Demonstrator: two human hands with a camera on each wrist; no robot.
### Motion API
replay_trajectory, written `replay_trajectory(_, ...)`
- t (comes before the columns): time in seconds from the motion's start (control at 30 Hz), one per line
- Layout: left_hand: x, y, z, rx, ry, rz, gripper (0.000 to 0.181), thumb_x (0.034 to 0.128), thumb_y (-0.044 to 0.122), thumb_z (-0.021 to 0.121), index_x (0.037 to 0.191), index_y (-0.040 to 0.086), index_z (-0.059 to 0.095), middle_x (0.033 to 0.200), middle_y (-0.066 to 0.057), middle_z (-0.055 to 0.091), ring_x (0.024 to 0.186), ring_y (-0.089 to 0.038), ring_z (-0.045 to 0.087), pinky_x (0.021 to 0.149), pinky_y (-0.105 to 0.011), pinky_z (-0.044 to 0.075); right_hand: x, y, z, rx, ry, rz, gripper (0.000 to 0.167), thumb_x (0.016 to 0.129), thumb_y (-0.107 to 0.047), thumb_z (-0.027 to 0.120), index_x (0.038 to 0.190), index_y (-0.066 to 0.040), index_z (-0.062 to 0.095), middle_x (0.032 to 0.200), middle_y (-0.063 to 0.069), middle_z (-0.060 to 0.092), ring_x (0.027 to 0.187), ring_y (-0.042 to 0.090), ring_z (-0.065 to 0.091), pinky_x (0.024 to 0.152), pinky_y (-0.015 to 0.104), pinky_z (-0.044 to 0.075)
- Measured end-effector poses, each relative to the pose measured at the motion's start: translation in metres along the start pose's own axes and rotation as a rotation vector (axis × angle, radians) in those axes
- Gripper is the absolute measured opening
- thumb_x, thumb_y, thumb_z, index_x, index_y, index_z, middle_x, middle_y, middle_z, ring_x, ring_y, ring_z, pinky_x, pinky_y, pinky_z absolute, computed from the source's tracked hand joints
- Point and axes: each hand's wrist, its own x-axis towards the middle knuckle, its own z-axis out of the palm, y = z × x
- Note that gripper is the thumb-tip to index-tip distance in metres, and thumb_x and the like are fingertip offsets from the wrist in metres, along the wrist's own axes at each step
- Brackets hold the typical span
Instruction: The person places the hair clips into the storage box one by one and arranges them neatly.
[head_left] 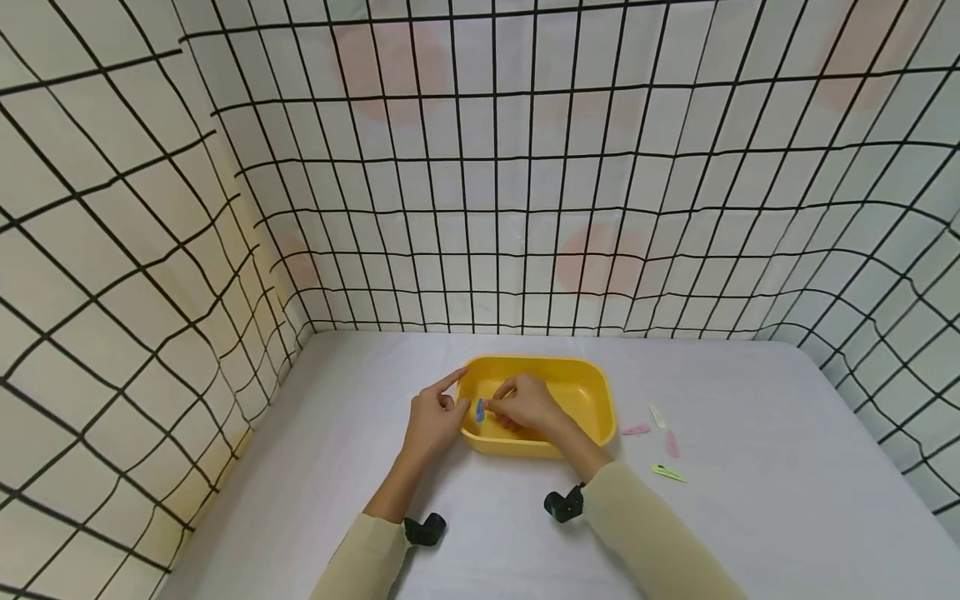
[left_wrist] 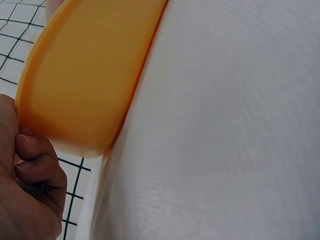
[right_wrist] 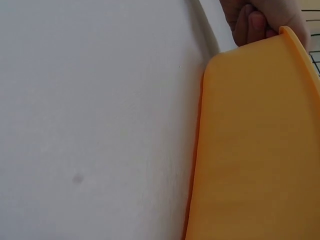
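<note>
A yellow plastic tray [head_left: 517, 448] stands on the white-covered table. At its left end my left hand [head_left: 433, 421] grips the rim, with the thumb over the inner side; curled fingers [left_wrist: 37, 165] show against the outer wall in the left wrist view. Over the tray's left part, my right hand [head_left: 528, 404] pinches a small blue hair clip [head_left: 480, 410] between thumb and fingertips. The clip hangs upright close to the left thumb. From the right wrist camera, the tray's outer wall [right_wrist: 255, 145] hides the right fingers and the clip.
Right of the tray lie a white hair clip [head_left: 657, 417], a pink one [head_left: 636, 430], another pink one [head_left: 672, 444] and a lime green one [head_left: 668, 473]. Black grid netting [head_left: 495, 158] over white cloth walls encloses the table at the back and both sides.
</note>
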Motion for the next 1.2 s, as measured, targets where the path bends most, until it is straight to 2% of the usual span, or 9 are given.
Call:
replay_trajectory(0.17, -0.001, 0.001, -0.002, 0.012, 0.001, -0.024, 0.052, 0.0873, 0.015, 0.065, 0.137, 0.03, 0.067, 0.051, 0.005, 0.038, 0.043, -0.01, 0.03, 0.042, -0.021, 0.026, -0.006, 0.005, -0.011, 0.0, 0.019, 0.003, 0.029, 0.089, -0.032, 0.079, 0.103, -0.007, 0.073, 0.077, 0.005, 0.071, 0.063, 0.017, 0.062, 0.058, 0.024, 0.051)
replay_trajectory(0.4, -0.005, 0.001, -0.002, 0.002, 0.003, -0.035, 0.052, 0.0881, 0.015, 0.065, 0.139, 0.026, 0.067, 0.052, 0.005, 0.039, 0.045, -0.01, 0.031, 0.043, -0.021, 0.027, -0.021, 0.012, -0.031, 0.012, 0.024, -0.024, 0.019, 0.092, -0.021, 0.076, 0.106, -0.008, 0.073, 0.089, 0.007, 0.075, 0.074, 0.024, 0.069, 0.067, 0.032, 0.058)
replay_trajectory(0.53, -0.008, 0.001, -0.003, 0.007, -0.012, -0.056, 0.052, 0.0885, 0.015, 0.066, 0.139, 0.026, 0.067, 0.052, 0.005, 0.039, 0.045, -0.01, 0.031, 0.043, -0.021, 0.028, -0.031, 0.018, -0.043, 0.004, 0.012, -0.059, 0.024, 0.093, -0.019, 0.075, 0.112, -0.005, 0.071, 0.092, 0.006, 0.075, 0.077, 0.024, 0.07, 0.071, 0.034, 0.06)
replay_trajectory(0.7, -0.007, 0.002, -0.004, -0.001, -0.01, -0.044, 0.053, 0.0881, 0.015, 0.066, 0.139, 0.027, 0.066, 0.053, 0.004, 0.04, 0.045, -0.011, 0.031, 0.043, -0.021, 0.027, -0.04, 0.025, -0.063, 0.012, 0.008, -0.124, 0.031, 0.093, -0.022, 0.074, 0.117, -0.003, 0.069, 0.097, 0.011, 0.076, 0.08, 0.028, 0.071, 0.073, 0.036, 0.06)
replay_trajectory(0.93, -0.005, 0.002, -0.005, 0.002, -0.015, -0.057, 0.053, 0.0878, 0.014, 0.065, 0.139, 0.029, 0.066, 0.053, 0.004, 0.039, 0.045, -0.011, 0.031, 0.043, -0.021, 0.027, -0.053, 0.035, -0.096, -0.031, 0.09, -0.177, 0.033, 0.093, -0.026, 0.074, 0.116, -0.002, 0.071, 0.097, 0.012, 0.077, 0.079, 0.031, 0.072, 0.068, 0.032, 0.059)
replay_trajectory(1.2, -0.002, 0.007, -0.002, 0.01, -0.022, -0.061, 0.054, 0.0878, 0.014, 0.064, 0.14, 0.027, 0.066, 0.053, 0.004, 0.039, 0.046, -0.011, 0.031, 0.044, -0.022, 0.027, -0.071, 0.048, -0.139, -0.053, 0.161, -0.147, 0.034, 0.094, -0.03, 0.073, 0.117, -0.006, 0.071, 0.104, 0.011, 0.075, 0.085, 0.03, 0.07, 0.077, 0.042, 0.062)
